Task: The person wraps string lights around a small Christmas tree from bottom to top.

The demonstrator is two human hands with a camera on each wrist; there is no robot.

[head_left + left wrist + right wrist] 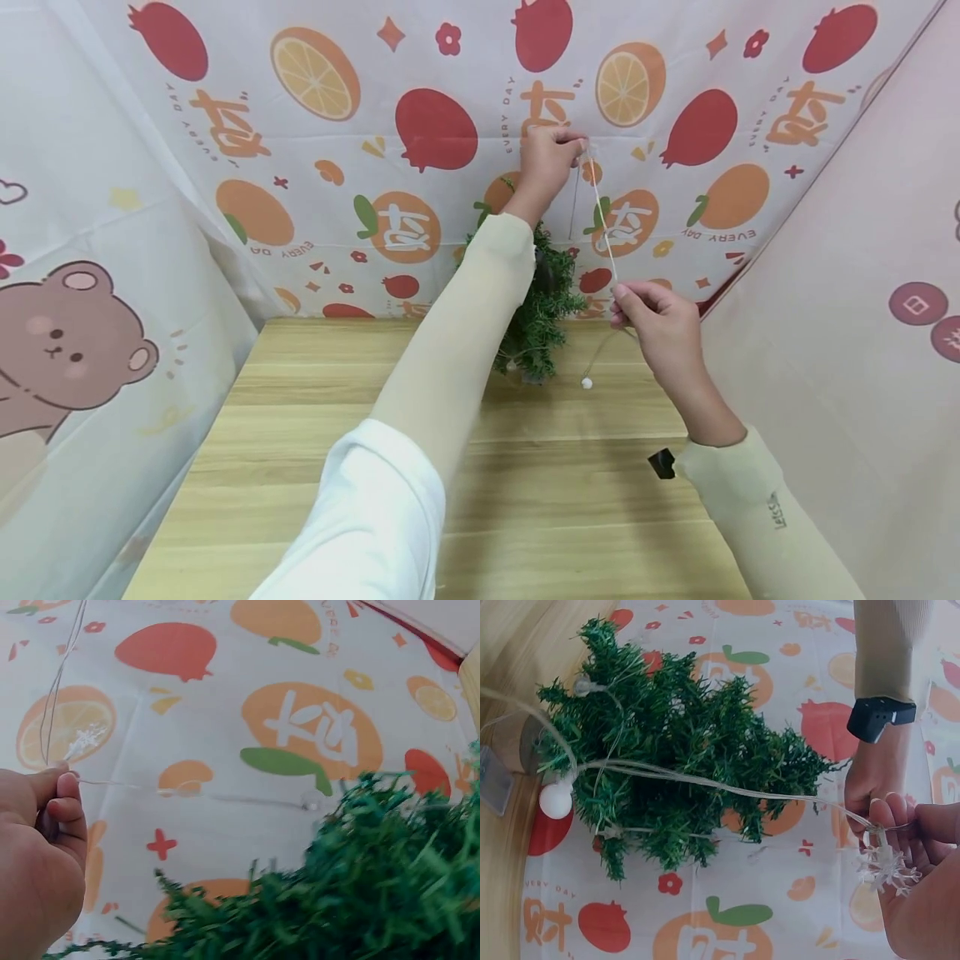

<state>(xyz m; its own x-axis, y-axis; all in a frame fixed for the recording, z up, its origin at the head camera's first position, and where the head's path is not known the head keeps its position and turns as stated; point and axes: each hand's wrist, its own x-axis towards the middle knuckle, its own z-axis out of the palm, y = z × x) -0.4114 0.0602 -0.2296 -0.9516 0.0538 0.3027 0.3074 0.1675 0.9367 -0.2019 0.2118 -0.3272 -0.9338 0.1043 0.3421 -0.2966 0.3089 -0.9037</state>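
A small green artificial Christmas tree (pixel 542 321) stands at the back of the table, partly hidden by the left forearm. Above it, my left hand (pixel 551 158) pinches the thin wire of a string light; a clear snowflake light (pixel 88 739) sits by its fingertips. Lower and to the right, my right hand (pixel 663 329) pinches the same string light wire (pixel 602 218), which runs taut between both hands. Another snowflake light (pixel 889 866) hangs at the right fingers. From there doubled wire droops toward a white ball light (pixel 555 799). Some wire lies on the branches, with a star-shaped light (pixel 609 831).
The wooden table (pixel 300 475) has a patterned fruit cloth (pixel 337 158) behind it and cloths on both sides. By the tree's round wooden base (pixel 517 742) lies a clear box (pixel 493 780). A black wrist camera (pixel 881 718) is on the left wrist.
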